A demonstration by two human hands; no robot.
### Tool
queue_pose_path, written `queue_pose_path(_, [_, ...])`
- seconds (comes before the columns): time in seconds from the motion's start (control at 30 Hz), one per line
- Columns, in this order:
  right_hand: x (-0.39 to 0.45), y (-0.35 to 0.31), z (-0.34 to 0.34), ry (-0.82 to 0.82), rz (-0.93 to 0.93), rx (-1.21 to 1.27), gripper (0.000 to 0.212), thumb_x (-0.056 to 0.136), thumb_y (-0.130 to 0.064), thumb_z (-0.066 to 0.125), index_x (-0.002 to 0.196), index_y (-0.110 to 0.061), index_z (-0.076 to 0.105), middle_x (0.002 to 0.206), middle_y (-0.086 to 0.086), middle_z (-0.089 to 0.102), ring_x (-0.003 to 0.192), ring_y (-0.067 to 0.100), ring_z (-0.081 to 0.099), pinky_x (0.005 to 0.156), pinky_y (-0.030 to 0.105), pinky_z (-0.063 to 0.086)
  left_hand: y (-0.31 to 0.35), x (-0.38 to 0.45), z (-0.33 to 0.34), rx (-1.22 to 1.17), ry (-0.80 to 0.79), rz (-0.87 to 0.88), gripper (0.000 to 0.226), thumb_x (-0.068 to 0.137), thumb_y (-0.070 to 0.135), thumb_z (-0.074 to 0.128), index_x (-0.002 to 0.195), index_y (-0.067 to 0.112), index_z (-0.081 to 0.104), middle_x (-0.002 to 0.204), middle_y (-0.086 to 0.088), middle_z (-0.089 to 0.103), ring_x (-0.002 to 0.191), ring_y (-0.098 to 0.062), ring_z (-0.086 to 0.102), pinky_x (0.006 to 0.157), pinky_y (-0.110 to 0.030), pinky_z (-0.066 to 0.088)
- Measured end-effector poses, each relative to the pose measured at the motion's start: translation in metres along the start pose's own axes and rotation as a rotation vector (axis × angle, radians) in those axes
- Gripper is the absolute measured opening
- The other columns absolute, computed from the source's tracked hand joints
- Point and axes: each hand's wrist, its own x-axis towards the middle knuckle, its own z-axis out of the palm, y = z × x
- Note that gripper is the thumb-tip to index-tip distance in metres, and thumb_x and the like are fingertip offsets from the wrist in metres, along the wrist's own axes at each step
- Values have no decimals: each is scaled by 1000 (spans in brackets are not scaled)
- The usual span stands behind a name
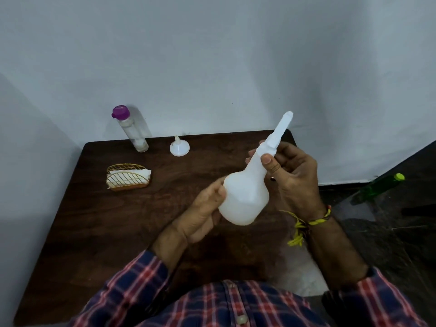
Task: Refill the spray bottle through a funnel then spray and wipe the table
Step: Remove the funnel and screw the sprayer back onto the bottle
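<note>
no text, label, brand or number can be read anywhere (the white spray bottle (244, 197) and the purple-capped bottle (132, 128) show plain surfaces).

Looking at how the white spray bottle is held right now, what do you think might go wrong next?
1. The translucent white plastic spray bottle is tilted in mid-air above the dark wooden table; if the right hand unscrews its top there, any leftover liquid may spill.
2. The left hand only cups the base, so twisting could make it slip.
</note>
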Motion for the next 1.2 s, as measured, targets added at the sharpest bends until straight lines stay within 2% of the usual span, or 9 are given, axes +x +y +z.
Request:
queue_pose_path(0.13, [-2,0,1,8,34,36,40,82,-15,69,118,3,62,105,19,74,97,37,72,84,50,59,-14,1,9,-95,52,-9,91,51,52,93,129,19,59,127,-7,67,116,-24,65,84,-37,59])
queue_pose_path(0.3, [-9,2,10,79,-2,-117,41,81,-23,71,117,-2,66,105,8,76,95,22,74,79,36,62,-23,9,19,502,294,222,98,45,53,93,133,38,51,130,9,57,118,-20,59,87,-40,59])
queue_pose_path(0.37, [-9,1,10,40,3,-123,36,86,-16,70,118,0,65,107,10,75,96,23,74,79,34,61,-21,9,14,495,192,193,94,49,46,93,133,37,49,129,8,57,117,-18,59,87,-38,59])
queue_pose_path(0.5, [-5,1,5,-81,38,-78,35,90,-8,63,123,4,60,111,16,73,101,28,72,82,35,60,-9,3,-9,170,-31,42,88,58,18,89,135,28,47,130,-1,59,120,-24,60,85,-40,57])
queue_pose_path(0.63, [-7,8,11,-56,58,-100,34,90,-16,63,122,-3,62,109,9,74,101,23,72,81,32,60,-15,7,10,649,249,124,98,46,42,95,130,40,44,125,15,54,114,-13,57,87,-32,58])
queue_pose_path(0.7, [-9,12,14,-20,40,-130,31,93,-15,62,121,-4,63,105,6,75,97,20,73,79,28,59,-23,6,19,710,321,173,103,40,58,93,129,42,43,125,16,54,114,-9,56,89,-34,57])
queue_pose_path(0.9, [1,5,3,-113,104,53,37,88,-20,62,120,-2,63,105,15,73,101,33,71,85,42,60,-1,5,-13,221,-63,-42,97,54,17,91,137,28,43,134,-3,57,120,-23,60,88,-42,57])
queue_pose_path(1.1, [-3,14,10,-32,77,-67,35,85,-27,66,115,-11,67,104,7,76,100,24,73,86,37,59,-20,10,14,741,276,174,101,43,53,94,131,42,44,127,17,54,117,-12,56,90,-37,58])
queue_pose_path(1.2, [-3,19,3,-105,104,-33,36,88,-26,63,118,-6,65,105,10,74,100,27,71,85,39,58,-18,9,5,637,135,68,103,46,48,93,132,42,37,128,15,52,117,-13,57,88,-37,58])
